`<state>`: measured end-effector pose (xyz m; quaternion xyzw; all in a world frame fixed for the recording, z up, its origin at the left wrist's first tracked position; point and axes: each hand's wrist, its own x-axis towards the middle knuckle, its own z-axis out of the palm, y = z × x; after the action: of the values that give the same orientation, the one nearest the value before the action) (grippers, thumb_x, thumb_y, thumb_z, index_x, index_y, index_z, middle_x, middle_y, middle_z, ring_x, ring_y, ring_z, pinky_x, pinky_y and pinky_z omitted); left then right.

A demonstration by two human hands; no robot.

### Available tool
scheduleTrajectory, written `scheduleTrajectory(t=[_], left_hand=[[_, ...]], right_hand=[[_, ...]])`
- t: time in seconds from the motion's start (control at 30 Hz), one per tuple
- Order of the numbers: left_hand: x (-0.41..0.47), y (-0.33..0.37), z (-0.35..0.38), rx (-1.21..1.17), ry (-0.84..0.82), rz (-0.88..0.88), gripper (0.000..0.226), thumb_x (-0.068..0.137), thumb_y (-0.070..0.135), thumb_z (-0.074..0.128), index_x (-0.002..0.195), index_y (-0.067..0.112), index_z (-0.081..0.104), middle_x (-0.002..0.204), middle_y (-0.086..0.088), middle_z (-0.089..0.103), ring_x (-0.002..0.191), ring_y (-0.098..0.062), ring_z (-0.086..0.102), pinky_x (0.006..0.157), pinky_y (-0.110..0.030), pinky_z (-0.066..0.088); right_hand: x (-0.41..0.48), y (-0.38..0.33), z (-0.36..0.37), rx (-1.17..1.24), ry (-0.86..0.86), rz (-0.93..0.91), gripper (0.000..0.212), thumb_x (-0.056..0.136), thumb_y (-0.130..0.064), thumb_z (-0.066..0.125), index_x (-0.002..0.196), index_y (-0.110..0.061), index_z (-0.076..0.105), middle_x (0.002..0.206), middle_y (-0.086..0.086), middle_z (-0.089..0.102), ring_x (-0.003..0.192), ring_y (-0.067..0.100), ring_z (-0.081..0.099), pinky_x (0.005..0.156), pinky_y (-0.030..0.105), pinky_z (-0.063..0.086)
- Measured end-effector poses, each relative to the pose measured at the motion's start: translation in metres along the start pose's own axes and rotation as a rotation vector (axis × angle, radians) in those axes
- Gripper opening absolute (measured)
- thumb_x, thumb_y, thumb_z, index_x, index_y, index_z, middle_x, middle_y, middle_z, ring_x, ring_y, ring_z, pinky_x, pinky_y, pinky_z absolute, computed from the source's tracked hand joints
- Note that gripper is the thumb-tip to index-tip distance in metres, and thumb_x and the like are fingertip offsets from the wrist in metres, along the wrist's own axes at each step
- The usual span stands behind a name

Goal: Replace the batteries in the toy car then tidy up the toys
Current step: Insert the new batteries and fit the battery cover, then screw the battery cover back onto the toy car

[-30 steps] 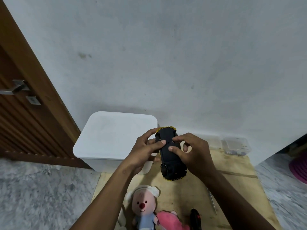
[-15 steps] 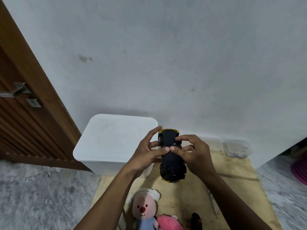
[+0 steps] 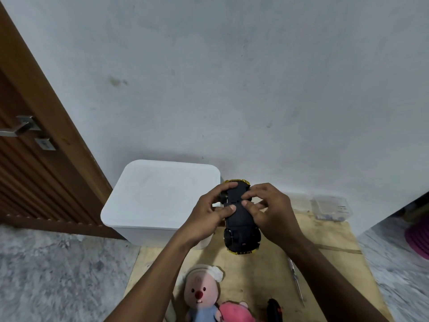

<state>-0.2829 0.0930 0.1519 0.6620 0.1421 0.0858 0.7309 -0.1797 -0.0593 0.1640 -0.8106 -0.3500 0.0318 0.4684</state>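
A yellow toy car (image 3: 240, 226) is held upside down above the wooden board (image 3: 329, 259), its black underside facing me. My left hand (image 3: 209, 212) grips its left side, thumb pressed on the underside. My right hand (image 3: 269, 210) grips the right side, thumb and fingers on the underside near the front wheels. A thin screwdriver (image 3: 296, 281) lies on the board under my right forearm. A pink-faced plush doll (image 3: 202, 291) and a pink plush (image 3: 234, 312) lie at the board's near edge. No batteries are visible.
A white lidded storage box (image 3: 160, 196) stands left of the car against the wall. Two small clear plastic boxes (image 3: 330, 206) sit at the back right. A dark toy (image 3: 274, 310) lies by the plushes. A wooden door (image 3: 30, 163) is at left, grey carpet around.
Both hands have shifted their fingers on the car's underside; the left fingers have curled in over the front end. The car has stayed in about the same place.
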Motion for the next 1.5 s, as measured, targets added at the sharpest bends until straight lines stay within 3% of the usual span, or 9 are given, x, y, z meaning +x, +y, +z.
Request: scheduleTrajectory(t=[0.2,0.33,0.43,0.67,0.87,0.97,1.07,1.3,1.5], left_hand=[[0.003,0.0,0.0,0.035,0.033,0.022,0.048,0.096,0.001,0.061,0.13,0.034,0.063,0.122,-0.003,0.065,0.096,-0.02,0.068,0.074,-0.031,0.062],[0.003,-0.001,0.0,0.044,0.05,0.025,0.048,0.095,0.0,0.061,0.129,0.034,0.063,0.121,-0.002,0.066,0.106,-0.026,0.067,0.08,-0.038,0.063],[0.003,-0.002,0.0,0.048,0.052,0.027,0.048,0.096,0.0,0.061,0.131,0.032,0.063,0.122,-0.003,0.065,0.109,-0.024,0.066,0.076,-0.034,0.063],[0.005,-0.003,-0.002,0.046,0.06,0.028,0.048,0.095,-0.001,0.061,0.132,0.031,0.062,0.122,-0.004,0.065,0.099,-0.014,0.067,0.077,-0.032,0.063],[0.006,-0.005,-0.003,0.04,0.083,0.049,0.049,0.094,-0.004,0.061,0.131,0.027,0.062,0.12,0.002,0.066,0.11,-0.012,0.064,0.078,-0.03,0.062],[0.007,-0.005,-0.005,0.062,0.086,0.061,0.049,0.093,-0.005,0.061,0.13,0.027,0.063,0.12,0.006,0.066,0.115,-0.017,0.062,0.083,-0.038,0.063],[0.008,-0.005,-0.005,0.072,0.084,0.056,0.049,0.093,-0.004,0.062,0.13,0.028,0.064,0.122,0.005,0.066,0.119,-0.019,0.06,0.086,-0.042,0.063],[0.008,-0.006,-0.002,0.071,0.089,0.045,0.048,0.094,-0.002,0.062,0.13,0.029,0.063,0.117,0.007,0.067,0.116,-0.018,0.061,0.082,-0.034,0.063],[0.005,-0.003,0.002,0.02,0.079,0.012,0.044,0.095,-0.004,0.06,0.128,0.025,0.064,0.119,-0.002,0.066,0.099,-0.006,0.067,0.069,-0.025,0.059]], right_hand=[[0.001,-0.002,0.002,-0.098,-0.028,-0.049,0.011,0.09,-0.009,0.069,0.092,-0.02,0.069,0.104,-0.004,0.06,0.08,0.015,0.065,0.066,0.03,0.058],[0.003,-0.001,0.004,-0.141,-0.038,-0.086,0.011,0.089,-0.011,0.067,0.092,-0.021,0.068,0.102,-0.004,0.058,0.079,0.015,0.064,0.068,0.037,0.058],[0.004,0.0,0.006,-0.175,-0.056,-0.09,0.01,0.09,-0.011,0.065,0.091,-0.021,0.064,0.1,-0.004,0.056,0.082,0.014,0.06,0.072,0.04,0.056],[0.009,0.003,0.009,-0.201,-0.129,-0.043,0.014,0.094,-0.014,0.06,0.086,-0.024,0.056,0.099,-0.003,0.054,0.07,0.003,0.05,0.073,0.03,0.04],[0.009,0.004,0.008,-0.205,-0.155,-0.099,0.01,0.094,-0.012,0.062,0.098,-0.022,0.06,0.101,-0.004,0.056,0.073,0.0,0.051,0.07,0.022,0.04],[0.01,0.006,0.007,-0.219,-0.143,-0.143,0.012,0.092,-0.01,0.063,0.097,-0.021,0.063,0.1,-0.003,0.057,0.077,0.007,0.053,0.069,0.025,0.046],[0.011,0.005,0.008,-0.234,-0.147,-0.126,0.01,0.093,-0.011,0.063,0.093,-0.021,0.061,0.098,-0.002,0.056,0.069,0.0,0.048,0.07,0.026,0.039],[0.009,0.005,0.012,-0.294,-0.11,-0.162,0.008,0.094,-0.011,0.06,0.09,-0.016,0.057,0.091,0.0,0.055,0.073,0.02,0.052,0.07,0.036,0.047],[0.01,0.012,0.01,-0.253,-0.057,-0.151,0.013,0.088,-0.023,0.071,0.089,-0.02,0.059,0.088,-0.003,0.059,0.063,0.006,0.048,0.062,0.026,0.039]])
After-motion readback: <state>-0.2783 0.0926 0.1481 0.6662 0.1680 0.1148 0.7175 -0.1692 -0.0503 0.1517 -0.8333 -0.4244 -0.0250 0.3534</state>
